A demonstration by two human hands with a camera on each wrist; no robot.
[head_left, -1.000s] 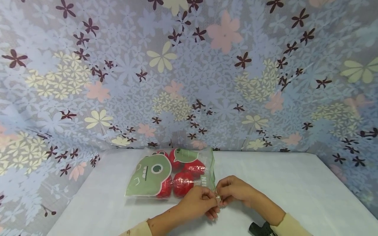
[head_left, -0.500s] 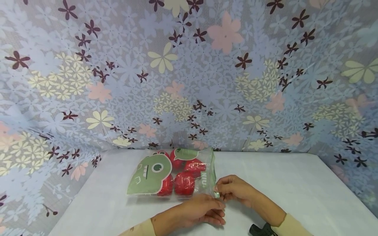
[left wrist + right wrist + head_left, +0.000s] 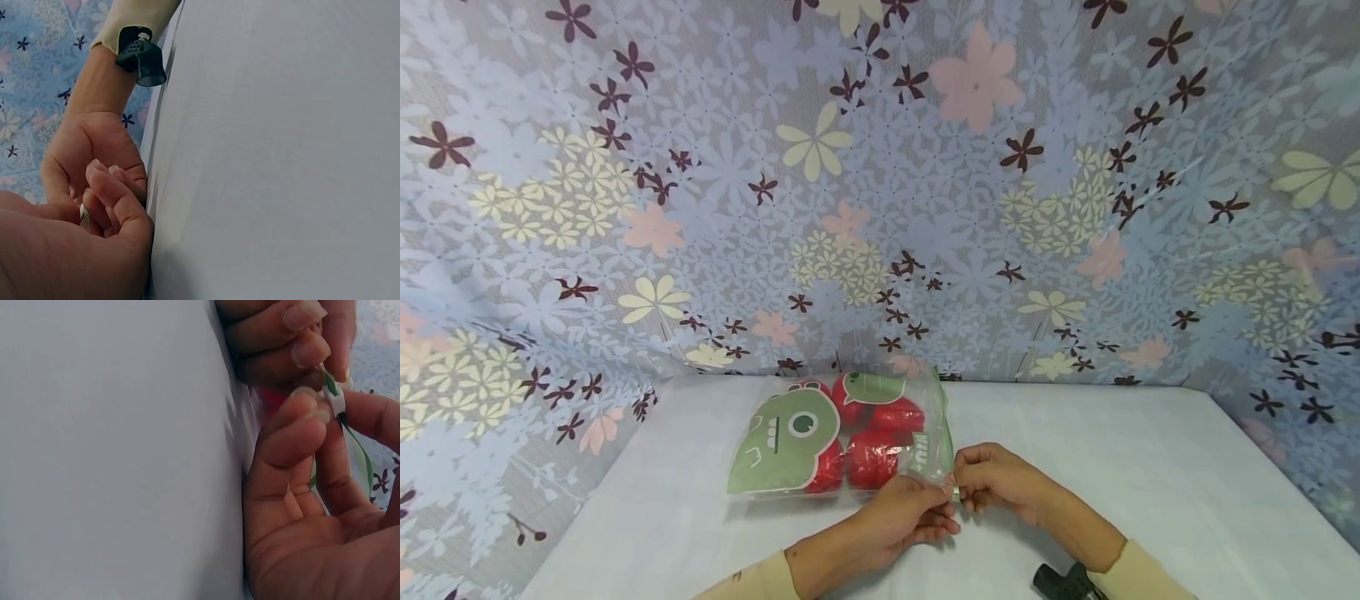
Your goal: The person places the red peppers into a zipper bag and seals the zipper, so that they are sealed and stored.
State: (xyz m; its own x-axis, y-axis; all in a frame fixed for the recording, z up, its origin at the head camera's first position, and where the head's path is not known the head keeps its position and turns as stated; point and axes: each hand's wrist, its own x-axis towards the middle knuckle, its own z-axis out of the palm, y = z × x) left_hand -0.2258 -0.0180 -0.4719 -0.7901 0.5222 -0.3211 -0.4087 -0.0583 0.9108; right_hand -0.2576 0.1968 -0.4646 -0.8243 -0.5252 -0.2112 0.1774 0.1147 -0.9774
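A clear zip bag (image 3: 786, 446) with a green cartoon monster print lies on the white table, several red rounded objects (image 3: 872, 458) inside it. Its green-edged mouth faces right. At the near corner of that mouth, my left hand (image 3: 902, 517) pinches the bag's edge between thumb and index finger, the other fingers loosely bent below. Close beside it, my right hand (image 3: 1003, 479) pinches the bag's white slider (image 3: 337, 402), which shows on the green strip in the right wrist view. Fingers hide part of the corner.
The white tabletop (image 3: 1120, 442) extends to both sides of the bag. A floral cloth (image 3: 880, 208) hangs behind it and along both sides. A dark camera (image 3: 1063, 582) sits at my right wrist.
Half a second ago my left hand was lower, its fingers extended off the corner; now it pinches the edge again. The right hand has hardly moved. The bag has shifted slightly right.
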